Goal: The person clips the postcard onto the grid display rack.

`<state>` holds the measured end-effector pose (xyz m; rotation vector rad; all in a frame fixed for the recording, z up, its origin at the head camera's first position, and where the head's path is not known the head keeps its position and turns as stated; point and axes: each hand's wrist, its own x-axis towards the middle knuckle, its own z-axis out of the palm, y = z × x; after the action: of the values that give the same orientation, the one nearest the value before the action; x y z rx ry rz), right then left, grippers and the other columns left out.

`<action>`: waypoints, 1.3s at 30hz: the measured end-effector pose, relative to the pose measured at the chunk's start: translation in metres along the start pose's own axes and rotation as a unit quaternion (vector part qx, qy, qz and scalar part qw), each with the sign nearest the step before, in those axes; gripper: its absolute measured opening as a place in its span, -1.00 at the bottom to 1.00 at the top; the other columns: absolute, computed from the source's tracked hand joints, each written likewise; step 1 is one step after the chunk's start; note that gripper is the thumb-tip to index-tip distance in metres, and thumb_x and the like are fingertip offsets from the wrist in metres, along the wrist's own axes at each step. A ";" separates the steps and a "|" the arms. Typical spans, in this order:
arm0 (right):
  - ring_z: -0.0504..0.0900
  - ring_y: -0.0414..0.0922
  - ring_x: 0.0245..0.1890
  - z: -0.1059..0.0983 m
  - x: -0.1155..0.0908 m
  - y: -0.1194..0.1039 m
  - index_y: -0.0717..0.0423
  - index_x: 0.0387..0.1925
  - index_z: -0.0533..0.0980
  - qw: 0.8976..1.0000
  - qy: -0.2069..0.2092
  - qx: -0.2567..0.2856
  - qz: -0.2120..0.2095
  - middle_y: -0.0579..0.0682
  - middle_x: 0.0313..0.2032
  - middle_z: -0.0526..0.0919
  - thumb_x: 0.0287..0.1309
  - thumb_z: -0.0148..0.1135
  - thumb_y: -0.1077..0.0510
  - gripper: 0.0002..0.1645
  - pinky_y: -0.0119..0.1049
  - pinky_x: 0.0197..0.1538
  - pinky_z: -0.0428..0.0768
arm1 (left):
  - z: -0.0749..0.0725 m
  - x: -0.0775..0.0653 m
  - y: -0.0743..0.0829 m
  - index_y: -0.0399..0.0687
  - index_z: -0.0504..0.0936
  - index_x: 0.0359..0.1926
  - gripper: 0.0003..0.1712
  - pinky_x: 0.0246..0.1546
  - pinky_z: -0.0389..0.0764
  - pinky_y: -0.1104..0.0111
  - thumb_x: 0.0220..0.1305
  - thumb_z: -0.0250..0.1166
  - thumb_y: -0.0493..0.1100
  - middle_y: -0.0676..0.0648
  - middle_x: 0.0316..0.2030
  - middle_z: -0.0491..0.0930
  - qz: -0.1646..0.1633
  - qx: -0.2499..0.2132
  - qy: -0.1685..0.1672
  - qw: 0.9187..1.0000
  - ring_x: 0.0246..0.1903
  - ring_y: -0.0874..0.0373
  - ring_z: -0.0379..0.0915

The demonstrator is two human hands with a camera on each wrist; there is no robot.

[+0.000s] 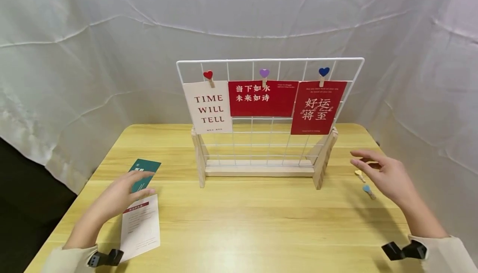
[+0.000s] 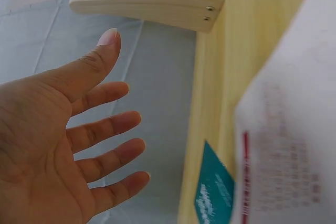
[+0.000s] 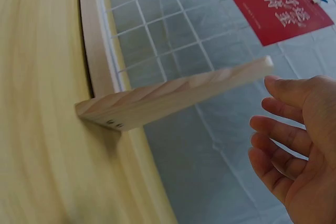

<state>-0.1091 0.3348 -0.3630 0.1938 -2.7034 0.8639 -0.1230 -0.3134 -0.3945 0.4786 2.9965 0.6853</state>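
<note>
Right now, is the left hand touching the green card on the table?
Apart: in the left wrist view, grey cloth and table separate the left hand from the green card.

Left sleeve [image 1: 67,260] and right sleeve [image 1: 449,253]: cream, wrist-length. Left wrist camera [image 1: 108,258] and right wrist camera [image 1: 412,249]: black, blocky, angular. Left hand [image 1: 117,194] and right hand [image 1: 388,176]: bare.

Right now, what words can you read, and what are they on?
"TIME WILL TELL": hanging white card.
"当下如水 未来如诗": wide red card.
"好运将至" and "good luck": rightmost red card.
Too small or blurred: green card, tabletop white card, tiny lines on hanging cards.
</note>
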 end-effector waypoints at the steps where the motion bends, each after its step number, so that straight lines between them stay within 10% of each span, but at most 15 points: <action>1: 0.48 -0.60 -0.27 0.001 -0.002 0.003 0.05 0.13 0.59 1.000 -0.002 0.001 0.001 0.17 -0.01 0.66 0.33 0.23 -0.02 -0.58 -0.65 -0.29 0.46 | 0.002 -0.001 -0.001 -0.16 0.47 0.27 -0.22 0.11 0.31 -0.31 0.23 0.27 0.28 -0.36 0.21 0.43 -0.004 0.000 -0.002 1.000 0.24 -0.44 0.21; 24: 0.44 -0.59 -0.19 0.021 -0.027 0.066 0.24 0.15 0.53 0.999 -0.025 0.029 0.029 0.30 0.04 0.60 0.30 0.28 0.03 -0.51 -0.69 -0.25 0.47 | 0.028 -0.022 -0.025 -0.17 0.49 0.25 -0.12 0.04 0.44 -0.18 0.01 0.46 0.24 -0.29 0.22 0.45 -0.042 -0.038 -0.038 0.998 0.20 -0.30 0.33; 35: 0.60 0.16 -0.11 0.028 -0.035 0.086 0.23 0.17 0.52 0.996 -0.052 -0.024 0.068 0.32 0.03 0.59 0.29 0.27 -0.05 -0.44 -0.27 -0.27 0.55 | 0.030 -0.027 -0.029 -0.21 0.59 0.10 -0.26 0.01 0.45 -0.17 -0.09 0.57 0.04 -0.31 0.06 0.54 -0.037 -0.008 -0.039 0.999 0.07 -0.28 0.41; 39: 0.60 -0.12 -0.18 0.030 -0.037 0.092 0.22 0.18 0.52 0.995 -0.059 -0.028 0.080 0.30 -0.01 0.60 0.28 0.28 -0.07 -0.42 -0.20 -0.27 0.54 | 0.030 -0.029 -0.033 -0.20 0.61 0.08 -0.27 -0.01 0.45 -0.17 -0.13 0.58 0.03 -0.32 0.03 0.54 -0.045 0.002 -0.041 0.998 0.03 -0.27 0.43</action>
<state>-0.1007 0.3935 -0.4481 0.0165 -2.8820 0.8424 -0.1022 -0.3374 -0.4368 0.3607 2.9237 0.6363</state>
